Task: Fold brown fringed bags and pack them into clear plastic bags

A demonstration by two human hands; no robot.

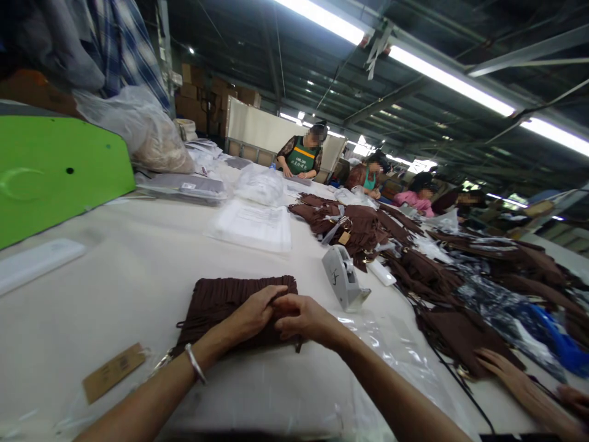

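Note:
A dark brown fringed bag (216,307) lies flat on the table in front of me. My left hand (255,313), with a silver bangle at the wrist, rests across its right half, fingers closed over the strands. Meeting it at the bag's right end, my right hand (299,316) has its fingers curled onto the fringe; the fingertips are partly hidden. A brown cardboard tag (114,371) lies by the bag's lower left, near a metal clasp (162,362). Clear plastic (391,350) is spread to the right, beneath my right forearm.
A grey tape dispenser (343,279) stands beyond my right hand. Brown fringed bags (368,227) pile up at right, where another person's hand (506,371) rests. A green machine (64,172) is at left; white plastic sleeves (253,224) lie ahead. Several co-workers sit farther back.

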